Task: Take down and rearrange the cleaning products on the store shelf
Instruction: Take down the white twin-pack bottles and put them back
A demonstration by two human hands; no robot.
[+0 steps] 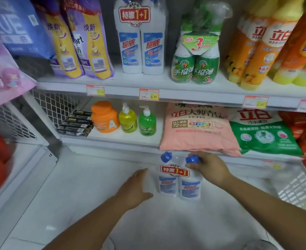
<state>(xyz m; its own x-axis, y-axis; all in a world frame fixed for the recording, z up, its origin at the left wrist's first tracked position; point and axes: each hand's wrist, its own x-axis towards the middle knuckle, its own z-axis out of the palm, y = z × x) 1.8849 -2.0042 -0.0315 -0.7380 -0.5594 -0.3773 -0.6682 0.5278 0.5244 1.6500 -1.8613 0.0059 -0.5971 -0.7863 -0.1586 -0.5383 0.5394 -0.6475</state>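
Note:
A twin pack of white cleaner bottles (177, 181) with blue caps and a red "1+1" label stands on the white floor below the shelf. My right hand (209, 167) grips the right bottle's blue cap. My left hand (136, 186) is flat with straight fingers just left of the pack, close to its side. A matching twin pack (140, 42) stands on the upper shelf (123, 86). Beside it are a green spray-bottle pack (196, 56) and orange-and-yellow bottles (256, 51).
The lower shelf (112, 139) holds black boxes (76, 123), an orange jar (104, 116), yellow and green pump bottles (146, 120), a pink detergent bag (197, 129) and a green-white bag (264, 134). Purple and blue refill bags (80, 38) are at upper left. A wire basket (296, 188) sits right.

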